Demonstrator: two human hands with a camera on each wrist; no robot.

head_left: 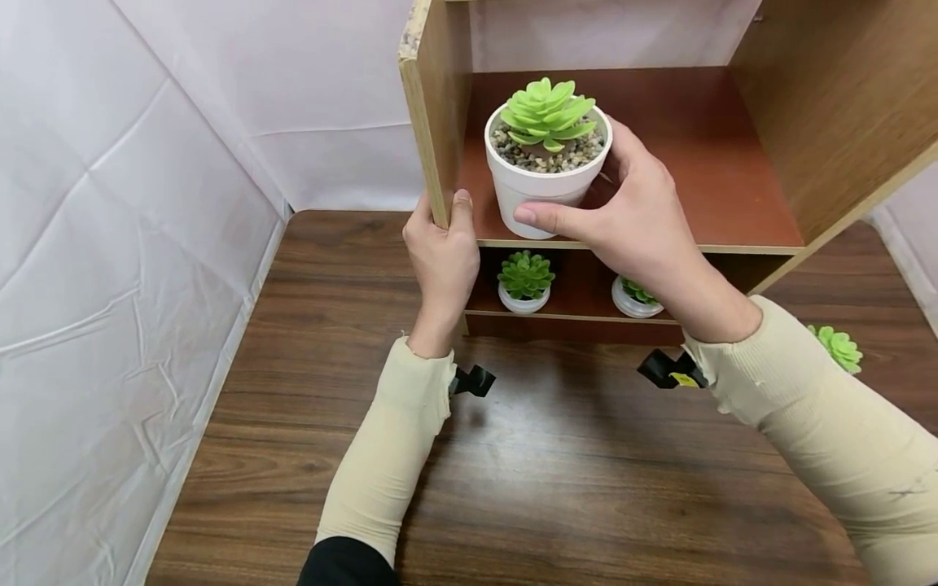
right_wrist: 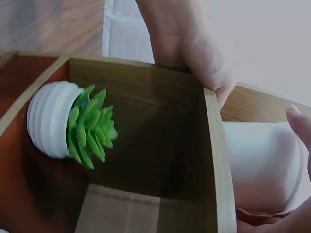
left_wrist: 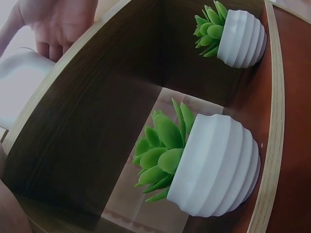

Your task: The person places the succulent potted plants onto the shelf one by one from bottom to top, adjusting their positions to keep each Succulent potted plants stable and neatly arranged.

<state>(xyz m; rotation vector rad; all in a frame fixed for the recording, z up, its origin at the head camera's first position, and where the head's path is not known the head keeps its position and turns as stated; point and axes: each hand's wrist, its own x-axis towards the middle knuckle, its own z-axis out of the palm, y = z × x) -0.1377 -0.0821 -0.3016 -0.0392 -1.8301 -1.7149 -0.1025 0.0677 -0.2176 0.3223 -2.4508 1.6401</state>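
Observation:
My right hand (head_left: 645,212) holds a white pot (head_left: 531,199) with a light-green artificial succulent (head_left: 545,114) in pebbles. The thumb lies across the pot's front, and the other fingers are mostly hidden behind it. The pot is upright at the left front of the shelf's reddish-brown upper board (head_left: 711,163); whether its base touches the board I cannot tell. With my left hand (head_left: 443,260) I grip the lower front edge of the left side panel (head_left: 437,122), thumb on the inner face.
In the compartment below stand two small ribbed white pots with green succulents, a left one (left_wrist: 214,165) and a right one (left_wrist: 243,39). Another light-green succulent (head_left: 838,348) shows beside my right sleeve. The shelf stands on a dark wooden table (head_left: 557,488); white sheeting (head_left: 110,244) hangs at left.

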